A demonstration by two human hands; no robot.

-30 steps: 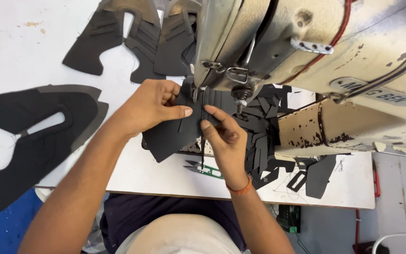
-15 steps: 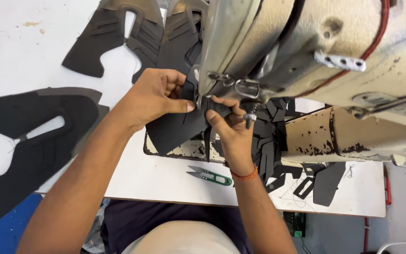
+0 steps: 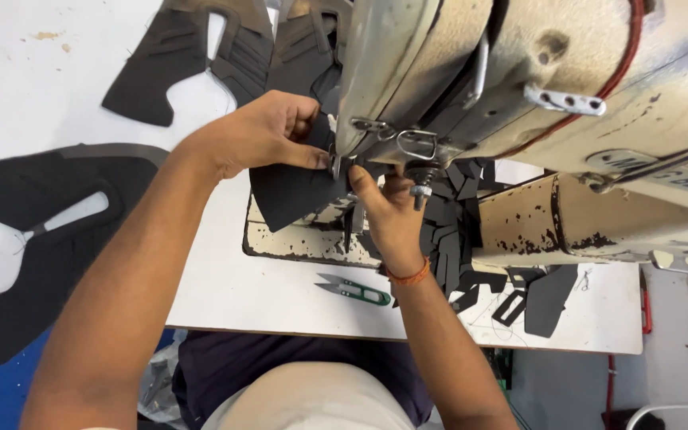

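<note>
— Black shoe-upper panel (image 3: pixel 292 191) lay on the bed of the cream sewing machine (image 3: pixel 519 95), its near edge hanging loose over the chipped bed plate (image 3: pixel 280 243). How did it look to handle?

— Light and soft, I judged. It draped where nothing held it up, so a thin fabric or foam cut that would flop if lifted by one corner.

— And the hands?

— The left hand (image 3: pixel 268 131) was curled over the panel's far edge, fingers bent and pinching it close to the needle area. The right hand (image 3: pixel 388 211) pressed the panel from the near side, thumb up against the presser foot, fingers folded tight on the material. Neither was spread wide.

— Best place to grip it?

— Flat, at the edges on either side of the needle, as both hands did; a one-sided grip would probably have let it skew or wrinkle.

— Anything else about?

— Green-handled thread snips (image 3: pixel 356 289) lay on the white table (image 3: pixel 224 295) just before the right wrist, small black cut pieces (image 3: pixel 451 239) were piled to its right, and more uppers (image 3: pixel 177 64) lay at the far side of the table.
</note>
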